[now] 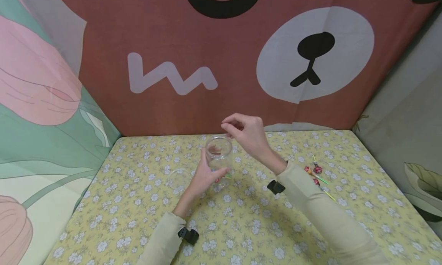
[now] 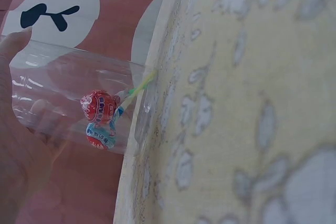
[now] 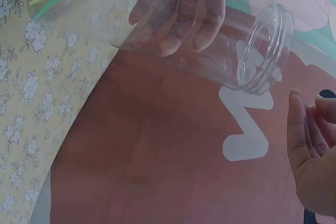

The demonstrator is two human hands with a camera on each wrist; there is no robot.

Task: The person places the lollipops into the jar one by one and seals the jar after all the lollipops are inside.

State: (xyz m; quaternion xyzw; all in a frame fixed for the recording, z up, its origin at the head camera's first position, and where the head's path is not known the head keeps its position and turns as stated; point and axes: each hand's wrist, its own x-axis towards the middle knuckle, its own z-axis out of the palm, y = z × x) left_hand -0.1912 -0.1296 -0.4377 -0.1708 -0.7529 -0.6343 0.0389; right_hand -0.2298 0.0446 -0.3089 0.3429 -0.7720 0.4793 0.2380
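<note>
One clear jar, mouth upward, long axis vertical

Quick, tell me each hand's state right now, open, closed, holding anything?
Left hand: closed round the jar, holding it.
Right hand: open, fingers loosely bent near the jar's mouth, nothing visible in its grasp.

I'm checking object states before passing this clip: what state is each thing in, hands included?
Clear jar: uncapped, mouth upward.
Clear lid: off the jar, lying on the table.
Lollipops in the jar: wrapped, near the bottom.
Loose lollipops: wrapped, lying on the table.
Left hand: gripping the jar.
Right hand: near the jar's mouth, nothing visible in it.
</note>
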